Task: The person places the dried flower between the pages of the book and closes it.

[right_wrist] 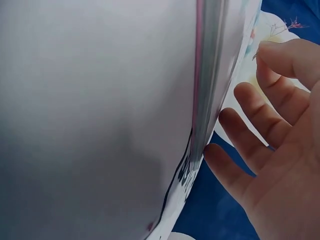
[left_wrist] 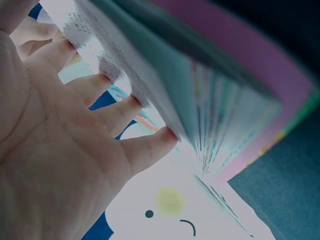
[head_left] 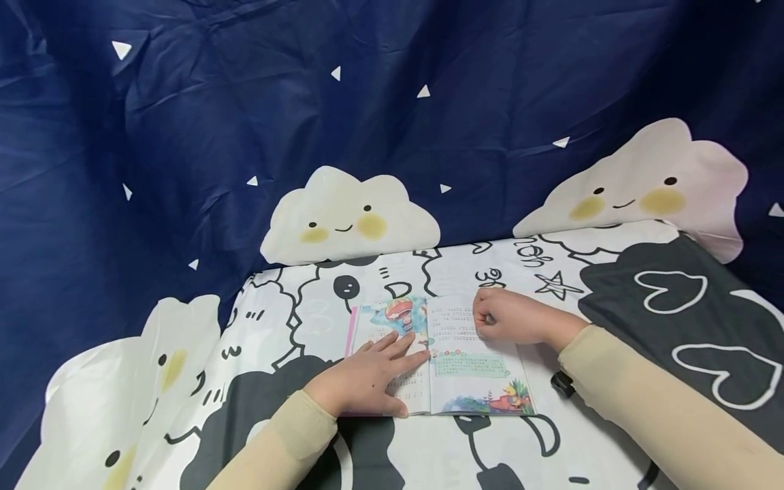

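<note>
An open picture book (head_left: 450, 401) lies on the patterned cloth, with printed text and coloured drawings on both pages. My left hand (head_left: 370, 374) rests on the left page, fingers spread and nearly straight. In the left wrist view its fingertips (left_wrist: 167, 137) press the page, and the pink cover (left_wrist: 240, 40) and fanned pages show beyond them. Over the upper part of the right page is my right hand (head_left: 508, 316), its fingers curled. Seen from the right wrist, the thumb and index finger meet while the other fingertips (right_wrist: 212, 152) lie by the book's edge; nothing shows held between them.
The black-and-white cartoon cloth (head_left: 429, 456) covers the surface under the book. A dark blue curtain (head_left: 275, 102) with white triangles and smiling clouds hangs behind and to the left. A small black object (head_left: 562, 384) shows below the right wrist.
</note>
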Available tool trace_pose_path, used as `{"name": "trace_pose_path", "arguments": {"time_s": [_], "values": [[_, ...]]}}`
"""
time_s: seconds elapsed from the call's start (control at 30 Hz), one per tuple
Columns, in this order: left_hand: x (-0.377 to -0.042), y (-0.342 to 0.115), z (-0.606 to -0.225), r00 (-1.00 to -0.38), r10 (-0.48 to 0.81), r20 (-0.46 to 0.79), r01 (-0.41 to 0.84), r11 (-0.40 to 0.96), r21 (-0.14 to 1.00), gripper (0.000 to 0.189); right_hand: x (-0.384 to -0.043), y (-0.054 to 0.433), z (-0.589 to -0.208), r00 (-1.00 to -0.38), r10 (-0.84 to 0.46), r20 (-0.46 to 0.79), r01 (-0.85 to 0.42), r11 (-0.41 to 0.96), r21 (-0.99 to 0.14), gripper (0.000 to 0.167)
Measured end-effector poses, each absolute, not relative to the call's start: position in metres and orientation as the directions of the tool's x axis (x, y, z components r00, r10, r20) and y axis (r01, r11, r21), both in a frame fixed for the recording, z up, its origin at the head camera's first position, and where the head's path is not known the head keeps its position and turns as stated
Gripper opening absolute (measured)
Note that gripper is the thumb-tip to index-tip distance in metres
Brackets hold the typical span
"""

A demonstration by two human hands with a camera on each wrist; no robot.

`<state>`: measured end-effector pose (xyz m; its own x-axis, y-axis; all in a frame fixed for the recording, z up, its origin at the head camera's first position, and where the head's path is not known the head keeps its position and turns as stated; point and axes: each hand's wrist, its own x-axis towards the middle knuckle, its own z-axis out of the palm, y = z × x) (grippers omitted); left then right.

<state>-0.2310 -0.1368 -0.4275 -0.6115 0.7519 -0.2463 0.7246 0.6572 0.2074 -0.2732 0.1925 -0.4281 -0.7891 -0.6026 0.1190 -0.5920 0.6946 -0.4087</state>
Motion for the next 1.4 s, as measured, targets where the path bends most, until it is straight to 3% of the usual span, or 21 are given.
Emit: {"name": "trace_pose_path", "arguments": {"time_s": [1.4], "values": [[-0.2315, -0.1384, -0.4293, -0.599, 0.765, -0.236, 0.739, 0.642, 0.206, 0.093, -0.2717, 0.1891, -0.4327, -0.779, -0.620, 0.089, -0.606, 0.710, -0.358, 0.026]]}}
